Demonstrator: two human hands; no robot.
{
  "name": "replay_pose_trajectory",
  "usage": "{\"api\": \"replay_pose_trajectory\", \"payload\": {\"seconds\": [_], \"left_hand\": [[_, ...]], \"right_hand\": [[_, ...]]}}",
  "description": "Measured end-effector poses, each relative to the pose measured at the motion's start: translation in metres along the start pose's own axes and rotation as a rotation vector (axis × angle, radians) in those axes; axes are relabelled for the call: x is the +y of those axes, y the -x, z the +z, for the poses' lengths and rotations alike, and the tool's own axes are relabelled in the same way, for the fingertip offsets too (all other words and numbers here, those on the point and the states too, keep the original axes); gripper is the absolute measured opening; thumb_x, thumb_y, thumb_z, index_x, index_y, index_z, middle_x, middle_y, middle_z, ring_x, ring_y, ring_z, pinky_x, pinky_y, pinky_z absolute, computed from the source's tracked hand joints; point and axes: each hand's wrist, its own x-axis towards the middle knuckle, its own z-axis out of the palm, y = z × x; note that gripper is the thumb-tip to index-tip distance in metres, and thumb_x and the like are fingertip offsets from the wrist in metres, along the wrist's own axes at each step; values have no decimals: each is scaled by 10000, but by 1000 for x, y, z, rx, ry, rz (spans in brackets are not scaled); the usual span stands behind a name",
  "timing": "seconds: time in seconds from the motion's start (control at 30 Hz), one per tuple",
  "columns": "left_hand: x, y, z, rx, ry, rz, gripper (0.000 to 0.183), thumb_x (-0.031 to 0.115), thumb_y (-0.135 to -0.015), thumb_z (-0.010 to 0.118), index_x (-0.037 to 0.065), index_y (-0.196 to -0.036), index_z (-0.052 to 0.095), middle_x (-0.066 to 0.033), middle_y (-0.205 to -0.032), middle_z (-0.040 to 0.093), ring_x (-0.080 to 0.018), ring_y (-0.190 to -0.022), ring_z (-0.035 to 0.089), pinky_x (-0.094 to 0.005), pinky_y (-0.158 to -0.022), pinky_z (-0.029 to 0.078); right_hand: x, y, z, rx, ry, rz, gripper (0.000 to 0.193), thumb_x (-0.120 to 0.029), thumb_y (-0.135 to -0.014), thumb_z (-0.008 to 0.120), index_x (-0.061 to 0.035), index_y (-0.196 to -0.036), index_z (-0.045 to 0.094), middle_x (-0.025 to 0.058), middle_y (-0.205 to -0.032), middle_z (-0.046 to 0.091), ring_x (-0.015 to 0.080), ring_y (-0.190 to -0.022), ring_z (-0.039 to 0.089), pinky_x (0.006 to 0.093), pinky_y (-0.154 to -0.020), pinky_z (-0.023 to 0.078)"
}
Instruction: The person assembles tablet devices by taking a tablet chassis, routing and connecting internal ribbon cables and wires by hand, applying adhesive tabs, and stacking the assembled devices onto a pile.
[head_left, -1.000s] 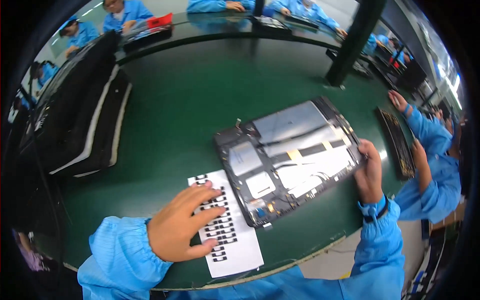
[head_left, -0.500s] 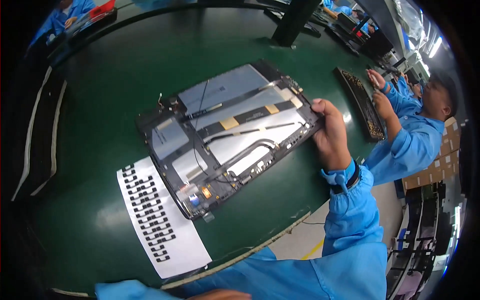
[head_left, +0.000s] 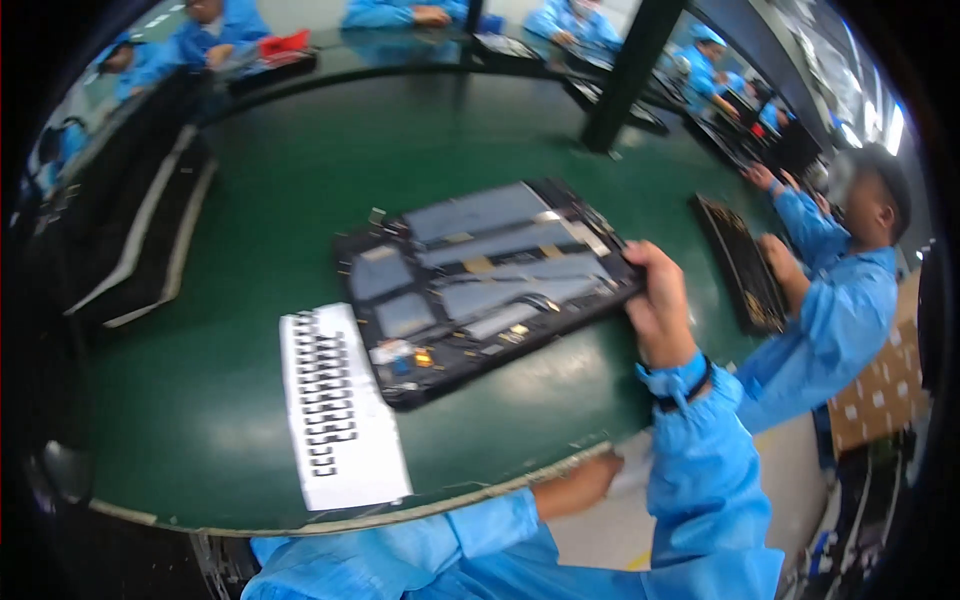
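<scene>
My right hand (head_left: 662,305) grips the right end of an opened flat electronic device (head_left: 540,330), thumb on top and fingers underneath. Its black frame holds grey battery panels, dark cables, yellow-brown tape and a small orange patch at the lower left corner. Under that left corner area lies a white sheet (head_left: 370,480) with rows of small black pieces, partly covered by the device. My left hand (head_left: 582,487) is low at the table's front edge, its arm crossing in front of my body. Motion smears its fingers, and a pale blur sits beside them.
A green table (head_left: 250,240) spreads around the device. A long dark tray (head_left: 738,262) with small brass-coloured bits stands at the right, beside a co-worker (head_left: 840,290) in blue. A dark post (head_left: 632,75) rises at the back. Black-and-white strips (head_left: 150,230) lie at the left.
My left hand has come from the lower edge rightward to the table's front edge. My right hand still holds the device. The whole view has shifted, showing more of the far side.
</scene>
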Motion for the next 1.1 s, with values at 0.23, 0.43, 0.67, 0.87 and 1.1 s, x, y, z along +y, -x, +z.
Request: {"api": "replay_pose_trajectory", "payload": {"seconds": [0.23,0.43,0.67,0.87,1.1], "left_hand": [[81,154,-140,195,-131,72,281,60,-750,528,-18,-1015,582,-188,-1059,563,-333,-949,560,-404,-841,442],[186,159,-284,1187,-751,-92,231,92,-831,497,-24,-1014,579,-158,-1014,598,-292,-935,570,-380,-826,437],[220,-5,-484,1167,-1572,610,281,-43,-677,555,6,-950,597,-153,-840,526,-309,-756,516,-359,-669,424],[273,-127,-582,1393,-1680,861,195,48,-763,510,70,-939,592,-129,-778,563,-309,-725,582,-394,-625,465],[279,-189,-629,1194,-1937,-292,228,151,-793,511,56,-958,638,-175,-991,602,-290,-892,616,-345,-751,494]], "right_hand": [[-9,10,-10,-29,5,-115,86,-1,-686,509,4,-761,550,59,-754,534,152,-698,506,263,-686,440],[-1,18,12,-11,27,-40,150,23,-636,504,-10,-780,529,44,-736,504,140,-696,471,241,-660,409],[3,22,10,32,48,-24,147,29,-628,524,-4,-770,513,89,-795,537,168,-777,491,258,-726,403],[1,31,16,60,17,53,174,75,-648,513,31,-814,485,157,-928,533,201,-843,496,275,-777,416],[-5,34,20,23,-2,63,211,73,-669,504,25,-870,464,140,-958,522,182,-846,495,264,-768,414]]}}
